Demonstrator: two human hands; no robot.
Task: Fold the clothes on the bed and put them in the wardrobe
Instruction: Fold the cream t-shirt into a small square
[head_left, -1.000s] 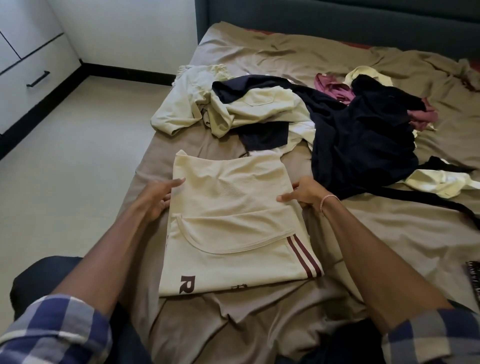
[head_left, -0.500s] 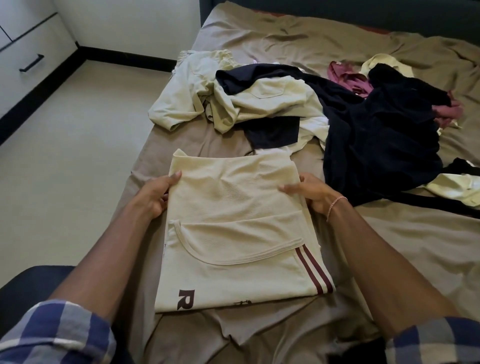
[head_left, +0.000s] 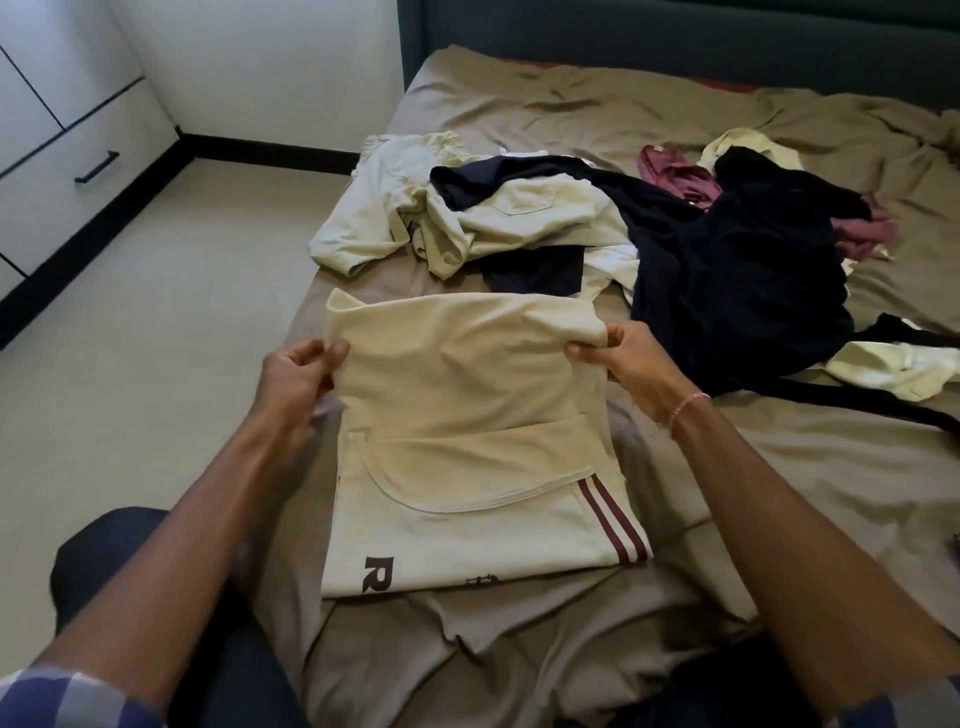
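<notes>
**1. Surroundings.** A heap of unfolded clothes (head_left: 571, 234) lies on the bed with the crumpled taupe sheet (head_left: 779, 493), just beyond the far edge of the work item. The heap is made up of:
- a crumpled cream shirt with a chest pocket (head_left: 519, 208), at the left
- a large dark navy garment (head_left: 737, 270), centre-right
- a dusty-pink garment (head_left: 675, 176), behind the navy one
- a small pale-cream piece (head_left: 893, 369), at the far right

The navy garment lies just beside the right hand (head_left: 628, 358); whether they touch cannot be told. The far side is closed by a dark teal padded headboard (head_left: 675, 36). To the left are a cream tiled floor (head_left: 156, 312) and a white wardrobe front (head_left: 52, 130) w/ a black bar handle (head_left: 96, 167), both well apart from the heap.

**2. Task item.** The folded cream T-shirt with two maroon stripes and a dark letter "R" (head_left: 467, 441) is located near the foot of the bed, between both forearms. Its near end rests flat on the sheet and its far end is raised.

**3. Hands.** The far-left corner is pinched by the left hand (head_left: 293, 379) between thumb and curled fingers. The far-right corner is gripped by the right hand, w/ the fingers curled round bunched fabric. A pink bead bracelet (head_left: 685, 405) is worn on the right wrist.

**4. Change vs. 0.5 s ago.** Previously the hands were laid against the side edges and the T-shirt lay fully flat. Now the far corners are grasped and the far edge is lifted off the sheet. The heap's arrangement is unchanged.
</notes>
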